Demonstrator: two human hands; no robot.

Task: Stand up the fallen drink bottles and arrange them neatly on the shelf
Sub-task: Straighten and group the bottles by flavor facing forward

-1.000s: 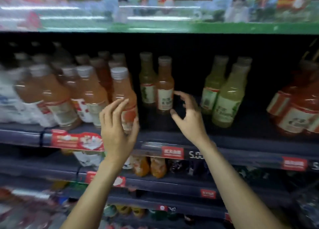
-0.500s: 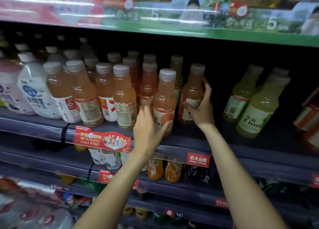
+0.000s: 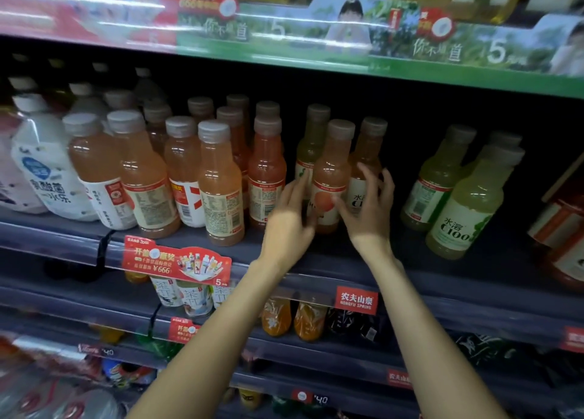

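1. While both forearms reach up from the bottom of the frame, the left hand and right hand flank the peach bottle at centre, fingers loosely spread, gripping nothing.
2. Judged risk: a careless nudge could topple the orange bottle just behind.
3. Smooth, glossy plastic cylinders with ribbed caps stand on the dark shelf.
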